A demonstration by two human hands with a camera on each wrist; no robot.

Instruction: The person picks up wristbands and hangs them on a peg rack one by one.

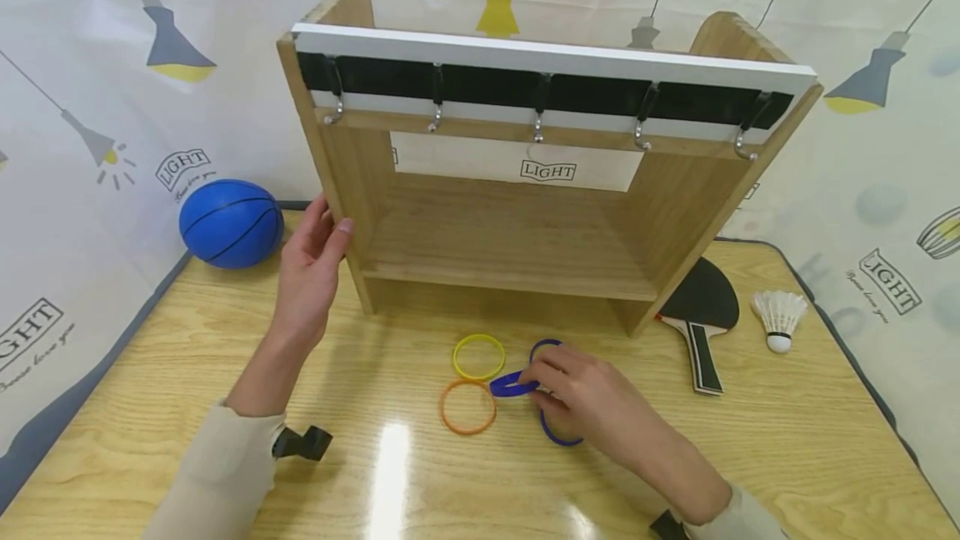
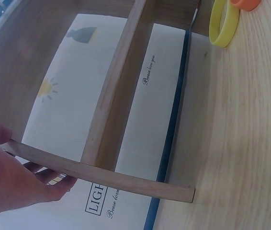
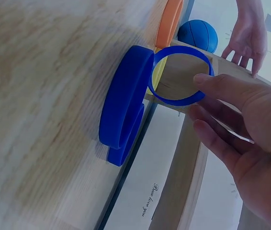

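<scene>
My left hand (image 1: 307, 273) grips the left side panel of a wooden hook rack (image 1: 510, 236), thumb on one face and fingers on the other, as the left wrist view shows. My right hand (image 1: 600, 398) pinches a blue silicone wristband (image 3: 182, 102) between thumb and fingers, raised off the table. Two more blue wristbands (image 3: 126, 96) lie beneath that hand, partly hidden by it in the head view. To its left are a yellow wristband (image 1: 454, 357) and an orange wristband (image 1: 467, 432), lying flat on the table. Several metal hooks (image 1: 538, 127) line the rack's upper front bar.
A blue ball (image 1: 231, 223) stands left of the rack. To the right lie a black table tennis paddle (image 1: 701, 298), close by the rack's right leg, and a white shuttlecock (image 1: 778, 315). A printed sheet (image 1: 90, 215) covers the walls behind the wooden table (image 1: 360, 473).
</scene>
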